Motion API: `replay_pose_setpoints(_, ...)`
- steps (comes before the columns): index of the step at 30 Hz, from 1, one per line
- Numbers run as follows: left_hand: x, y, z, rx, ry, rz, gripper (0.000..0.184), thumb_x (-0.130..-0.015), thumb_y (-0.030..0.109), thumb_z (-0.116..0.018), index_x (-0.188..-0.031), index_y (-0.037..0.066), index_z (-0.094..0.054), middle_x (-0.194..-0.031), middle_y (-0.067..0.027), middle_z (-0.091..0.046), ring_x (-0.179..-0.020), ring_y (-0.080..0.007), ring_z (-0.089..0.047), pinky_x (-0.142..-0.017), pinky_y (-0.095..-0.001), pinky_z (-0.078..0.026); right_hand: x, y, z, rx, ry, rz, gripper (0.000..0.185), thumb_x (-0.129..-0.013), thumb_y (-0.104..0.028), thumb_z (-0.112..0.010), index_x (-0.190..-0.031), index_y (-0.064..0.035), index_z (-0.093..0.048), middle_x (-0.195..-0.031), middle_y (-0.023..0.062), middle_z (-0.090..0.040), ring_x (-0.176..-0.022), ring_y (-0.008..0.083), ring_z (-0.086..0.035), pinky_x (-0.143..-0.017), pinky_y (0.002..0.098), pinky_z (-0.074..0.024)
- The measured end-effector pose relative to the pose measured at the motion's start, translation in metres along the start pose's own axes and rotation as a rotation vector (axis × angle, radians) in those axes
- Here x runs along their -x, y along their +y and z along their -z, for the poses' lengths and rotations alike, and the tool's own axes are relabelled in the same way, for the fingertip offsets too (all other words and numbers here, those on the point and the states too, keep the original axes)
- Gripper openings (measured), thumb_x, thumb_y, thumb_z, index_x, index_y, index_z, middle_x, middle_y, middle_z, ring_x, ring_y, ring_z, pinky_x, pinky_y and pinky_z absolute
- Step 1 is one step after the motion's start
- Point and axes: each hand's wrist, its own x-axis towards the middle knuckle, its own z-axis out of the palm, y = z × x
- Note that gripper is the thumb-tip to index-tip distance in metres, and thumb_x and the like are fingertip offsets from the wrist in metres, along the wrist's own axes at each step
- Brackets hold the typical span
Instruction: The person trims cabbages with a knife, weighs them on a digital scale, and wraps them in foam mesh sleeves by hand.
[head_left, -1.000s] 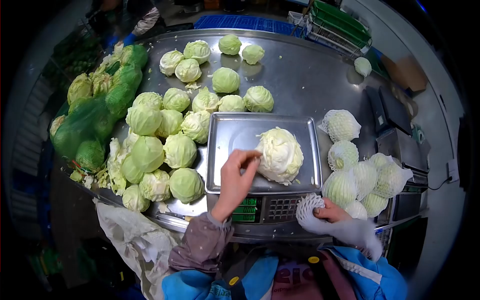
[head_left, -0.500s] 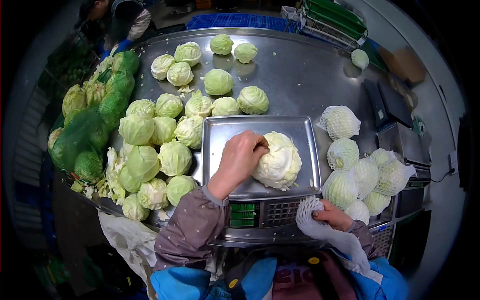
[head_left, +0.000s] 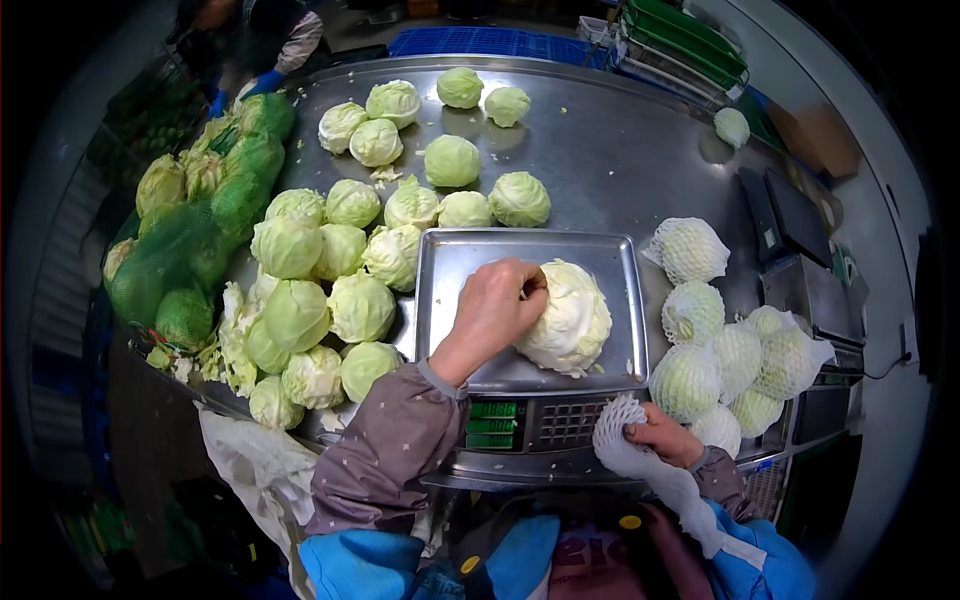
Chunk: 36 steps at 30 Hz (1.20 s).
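While the cabbage head (head_left: 570,325) sits on the metal weighing tray (head_left: 625,270), we have our left hand (head_left: 500,308) at its upper left side, fingers curled in toward the thumb; the fingertips are partly hidden, so we cannot tell whether they pinch a leaf. Our right hand (head_left: 668,437) grips a white foam net sleeve (head_left: 622,440) just beside the scale keypad (head_left: 565,424), its tail trailing down over our forearm. Sleeved cabbages (head_left: 686,384) lie to the right of the tray, bare cabbages (head_left: 297,318) to the left. To handle this well, we judge, we should keep the fingertips light on the outer leaves, avoid tearing sound ones, and hold the sleeve clear of the tray so it does not weigh on it.
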Motion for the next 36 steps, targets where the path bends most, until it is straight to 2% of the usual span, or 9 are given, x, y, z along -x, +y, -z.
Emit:
replay_pose_setpoints(5,0.005,-0.015,0.011,0.883,0.082,0.503,0.010,-0.078,0.006,-0.054,-0.086,0.001,-0.056,-0.079,-0.0037,-0.057,-0.061,-0.0126,-0.059,-0.051,-0.0221,-0.047,0.002,0.003,-0.002,-0.043,-0.024,-0.007,0.032,-0.083,-0.016,-0.058,-0.109,0.0010,-0.051,-0.099,0.0051,-0.059,-0.090,0.0131,-0.055,-0.081,0.0261,-0.0431)
replay_pose_setpoints(13,0.057,-0.070,0.085,0.717,0.511,0.406,0.014,-0.081,-0.004,-0.042,-0.086,-0.002,-0.055,-0.073,-0.0058,-0.057,-0.067,-0.0116,-0.058,-0.061,-0.0224,-0.048,0.007,-0.003,-0.011,-0.007,-0.008,-0.014,0.034,-0.080,-0.019,-0.061,-0.105,0.0018,-0.053,-0.095,0.0057,-0.060,-0.086,0.0130,-0.056,-0.077,0.0252,-0.0435)
replay_pose_setpoints(21,0.121,-0.076,0.136,-0.117,0.477,0.629,0.016,-0.086,0.013,-0.052,-0.092,0.000,-0.060,-0.087,-0.0098,-0.063,-0.068,-0.0140,-0.060,-0.065,-0.0257,-0.046,0.016,0.003,-0.012,-0.032,0.054,0.010,0.040,-0.078,-0.018,-0.064,-0.110,0.0003,-0.050,-0.098,0.0061,-0.059,-0.088,0.0143,-0.057,-0.079,0.0267,-0.0446)
replay_pose_setpoints(25,0.132,-0.062,0.126,-0.940,0.532,0.091,0.013,-0.079,0.004,-0.057,-0.091,0.004,-0.063,-0.095,-0.0116,-0.062,-0.086,-0.0249,-0.060,-0.077,-0.0320,-0.045,0.019,-0.001,-0.017,-0.035,0.018,0.016,0.040,-0.078,-0.018,-0.063,-0.112,0.0002,-0.049,-0.099,0.0062,-0.059,-0.090,0.0142,-0.056,-0.080,0.0269,-0.0448)
replay_pose_setpoints(27,0.132,-0.049,0.117,-0.859,0.573,0.070,0.015,-0.078,0.001,-0.057,-0.091,0.004,-0.063,-0.092,-0.0119,-0.063,-0.086,-0.0231,-0.061,-0.077,-0.0326,-0.046,0.020,0.000,-0.019,-0.045,-0.005,0.017,0.040,-0.078,-0.017,-0.063,-0.112,0.0002,-0.049,-0.099,0.0062,-0.059,-0.090,0.0141,-0.056,-0.080,0.0269,-0.0449)
replay_pose_setpoints(30,0.139,-0.017,0.075,0.144,0.400,0.366,0.018,-0.083,0.012,-0.056,-0.098,0.005,-0.062,-0.069,-0.0064,-0.064,-0.055,-0.0121,-0.059,-0.049,-0.0232,-0.044,0.023,0.002,-0.021,-0.024,-0.013,0.028,0.039,-0.079,-0.018,-0.062,-0.112,0.0002,-0.049,-0.099,0.0062,-0.059,-0.089,0.0138,-0.056,-0.079,0.0265,-0.0449)
replay_pose_setpoints(32,0.151,0.002,0.031,0.631,0.131,0.578,0.021,-0.082,0.020,-0.057,-0.094,0.004,-0.063,-0.063,-0.0034,-0.062,-0.052,-0.0066,-0.055,-0.050,-0.0207,-0.044,0.022,0.003,-0.023,-0.031,-0.023,0.019,0.039,-0.079,-0.018,-0.062,-0.111,0.0006,-0.050,-0.099,0.0063,-0.059,-0.089,0.0135,-0.056,-0.079,0.0262,-0.0449)
replay_pose_setpoints(33,0.160,-0.003,-0.008,0.646,0.020,0.356,0.021,-0.082,0.020,-0.058,-0.093,0.003,-0.063,-0.068,-0.0046,-0.062,-0.055,-0.0099,-0.056,-0.055,-0.0234,-0.046,0.022,0.004,-0.025,-0.033,-0.023,0.026,0.039,-0.079,-0.018,-0.062,-0.111,0.0006,-0.050,-0.099,0.0063,-0.059,-0.089,0.0135,-0.056,-0.079,0.0262,-0.0449)
replay_pose_setpoints(36,0.168,0.046,-0.053,0.599,-0.380,-0.031,0.037,-0.079,0.012,-0.060,-0.114,0.005,-0.051,-0.123,-0.0146,-0.043,-0.115,-0.0190,-0.042,-0.086,-0.0268,-0.043,0.023,0.007,-0.029,-0.082,-0.004,0.044,0.038,-0.079,-0.019,-0.061,-0.109,0.0012,-0.050,-0.098,0.0066,-0.059,-0.088,0.0135,-0.057,-0.078,0.0256,-0.0449)
